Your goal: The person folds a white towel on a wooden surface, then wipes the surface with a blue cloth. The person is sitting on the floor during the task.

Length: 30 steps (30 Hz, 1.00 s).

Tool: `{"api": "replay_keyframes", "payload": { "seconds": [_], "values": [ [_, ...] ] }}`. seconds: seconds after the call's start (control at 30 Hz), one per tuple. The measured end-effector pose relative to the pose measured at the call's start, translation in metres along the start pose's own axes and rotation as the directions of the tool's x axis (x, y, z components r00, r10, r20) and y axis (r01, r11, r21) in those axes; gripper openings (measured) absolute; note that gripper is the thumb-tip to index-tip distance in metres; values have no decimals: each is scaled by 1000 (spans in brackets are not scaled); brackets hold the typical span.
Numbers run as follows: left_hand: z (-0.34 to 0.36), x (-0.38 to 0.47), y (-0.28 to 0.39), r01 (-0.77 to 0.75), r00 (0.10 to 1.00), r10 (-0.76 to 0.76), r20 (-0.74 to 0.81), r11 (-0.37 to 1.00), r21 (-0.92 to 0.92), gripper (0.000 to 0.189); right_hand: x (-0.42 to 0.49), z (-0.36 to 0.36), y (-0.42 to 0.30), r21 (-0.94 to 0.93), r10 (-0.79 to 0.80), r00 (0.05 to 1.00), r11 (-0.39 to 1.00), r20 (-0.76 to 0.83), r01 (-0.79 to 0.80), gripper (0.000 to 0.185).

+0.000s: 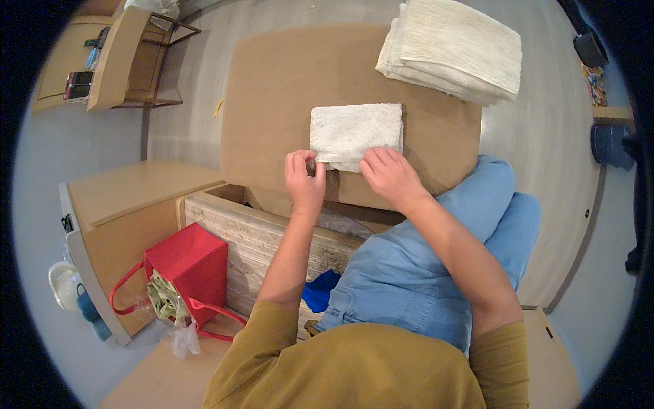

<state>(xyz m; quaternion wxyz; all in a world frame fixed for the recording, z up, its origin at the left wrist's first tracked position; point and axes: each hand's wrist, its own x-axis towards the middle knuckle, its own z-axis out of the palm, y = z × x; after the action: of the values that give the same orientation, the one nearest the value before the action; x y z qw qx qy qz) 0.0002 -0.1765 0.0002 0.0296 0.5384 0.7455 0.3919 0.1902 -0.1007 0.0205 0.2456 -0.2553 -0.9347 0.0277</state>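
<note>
A folded white cloth towel (356,132) lies on the brown padded surface (286,71) in front of me. At its near left corner, my left hand (305,179) has thumb and fingers curled together, pinching the edge. My right hand (391,174) rests with bent fingertips on the near right corner; the thumb is hidden beneath the hand, so its grip is unclear. A lower layer of cloth shows between the hands along the near edge. Farther off to the right, a stack of folded cream towels (457,48) sits at the surface's far right corner.
A red fabric bag (196,271) holding greenish cloth leans near a wooden cabinet (138,199) at the left. An open gap (347,214) runs along the padded surface's near edge. Blue cloth (321,291) lies beside my lap. A wooden shelf unit (120,61) stands far left.
</note>
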Motion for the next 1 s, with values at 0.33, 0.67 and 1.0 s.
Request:
{"api": "replay_keyframes", "payload": {
  "seconds": [0.33,0.67,1.0],
  "values": [
    [-3,-3,-1,141,990,-142,-1,984,-112,15,46,32,-35,120,45,999,992,11,-46,19],
    [-8,-12,-29,546,835,-477,276,646,-534,8,69,44,-42,-51,210,974,977,89,-206,26],
    [-28,23,-34,148,931,-44,363,953,-265,14,73,51,-44,-26,185,980,983,71,-184,13]
  ]
}}
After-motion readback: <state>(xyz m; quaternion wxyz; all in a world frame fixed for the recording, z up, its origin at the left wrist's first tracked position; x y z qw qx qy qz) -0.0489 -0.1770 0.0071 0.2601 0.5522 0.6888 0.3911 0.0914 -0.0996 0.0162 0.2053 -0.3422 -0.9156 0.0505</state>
